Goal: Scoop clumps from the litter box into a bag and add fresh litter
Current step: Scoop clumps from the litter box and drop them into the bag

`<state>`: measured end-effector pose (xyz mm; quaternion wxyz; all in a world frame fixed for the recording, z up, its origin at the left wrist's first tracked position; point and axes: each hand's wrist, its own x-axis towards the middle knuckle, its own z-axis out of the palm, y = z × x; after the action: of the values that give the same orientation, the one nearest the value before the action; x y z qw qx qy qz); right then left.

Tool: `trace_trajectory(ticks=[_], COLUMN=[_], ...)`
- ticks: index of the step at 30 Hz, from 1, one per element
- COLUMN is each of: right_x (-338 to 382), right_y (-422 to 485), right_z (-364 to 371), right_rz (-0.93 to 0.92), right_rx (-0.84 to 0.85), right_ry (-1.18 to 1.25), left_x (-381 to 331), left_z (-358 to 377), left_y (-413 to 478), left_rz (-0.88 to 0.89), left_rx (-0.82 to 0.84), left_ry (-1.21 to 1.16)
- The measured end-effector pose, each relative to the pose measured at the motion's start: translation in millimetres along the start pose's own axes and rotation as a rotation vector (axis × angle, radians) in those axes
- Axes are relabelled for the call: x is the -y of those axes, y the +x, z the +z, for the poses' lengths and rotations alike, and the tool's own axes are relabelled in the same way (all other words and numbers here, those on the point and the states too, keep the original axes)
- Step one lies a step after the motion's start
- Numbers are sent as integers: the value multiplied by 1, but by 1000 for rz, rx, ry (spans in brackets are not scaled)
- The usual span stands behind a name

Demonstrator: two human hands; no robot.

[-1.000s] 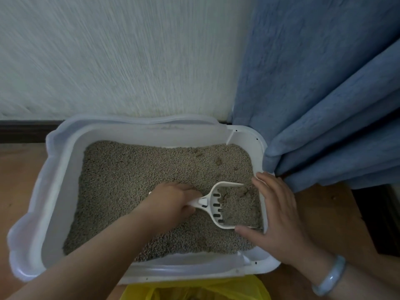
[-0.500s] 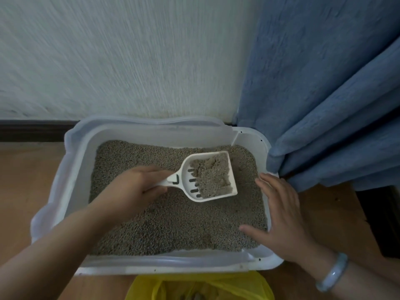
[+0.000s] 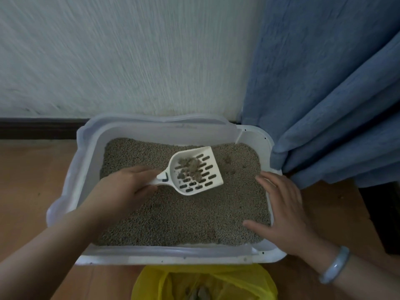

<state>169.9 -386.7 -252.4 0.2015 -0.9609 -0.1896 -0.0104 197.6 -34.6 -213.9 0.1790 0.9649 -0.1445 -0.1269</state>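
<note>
My left hand had its fingers wrapped round the handle of the white scoop. It held the scoop roughly level above the litter in the litter box, with a few clumps lying over its slots. I judged the scoop light and stiff and the clumps crumbly, so the handle end was the place to hold, kept flat. My right hand lay straight-fingered on the box's right rim, gripping nothing. The yellow bag sat open just beside the near rim.

White scoop, grey litter, yellow bag.
</note>
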Motion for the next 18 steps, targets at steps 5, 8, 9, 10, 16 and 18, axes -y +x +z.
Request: trace_trajectory(ticks=[5,8,9,10,16,18], right_x=[1,0,0,0,1,0], right_y=[1,1,1,1,2,1], right_z=[-1,0,0,0,-1,-1], right_rz=[-5,-9,-10,-11,-5,-5], right_rx=[-13,-7,-3,1,18,20], right_ry=[7,4,1,0,0,1], left_x=[14,21,20,20,9,6], left_z=[-12,-27,-30,-33,-39,-45], left_y=[-4,-2,1,5,36,47], left_rz=[-10,-34,-45,-56,-117,-164], left_rx=[-6,-25,-9,10,140,191], left_ry=[124,215,240,266,453,507])
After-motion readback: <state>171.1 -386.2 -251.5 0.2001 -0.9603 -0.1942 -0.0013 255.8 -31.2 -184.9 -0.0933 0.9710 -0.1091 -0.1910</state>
